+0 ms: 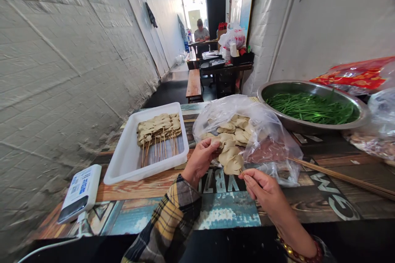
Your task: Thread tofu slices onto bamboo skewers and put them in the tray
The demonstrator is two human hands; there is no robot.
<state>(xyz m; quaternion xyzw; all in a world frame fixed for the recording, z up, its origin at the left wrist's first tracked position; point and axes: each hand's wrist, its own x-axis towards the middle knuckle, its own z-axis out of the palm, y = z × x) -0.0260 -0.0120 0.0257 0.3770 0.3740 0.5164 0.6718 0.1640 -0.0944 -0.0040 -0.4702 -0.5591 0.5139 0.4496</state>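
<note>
My left hand is closed in a pinch on a beige tofu slice at the top of a row of slices threaded on a skewer. My right hand pinches the skewer's lower end just below the last slice. Both hands hover over the table in front of a clear plastic bag holding several loose tofu slices. To the left a white tray holds several finished skewers with their sticks pointing toward me.
A steel bowl of green chives stands at the back right, beside red and clear bags. A bundle of bare bamboo skewers lies at right. A white power bank sits at front left. A seated person is far down the room.
</note>
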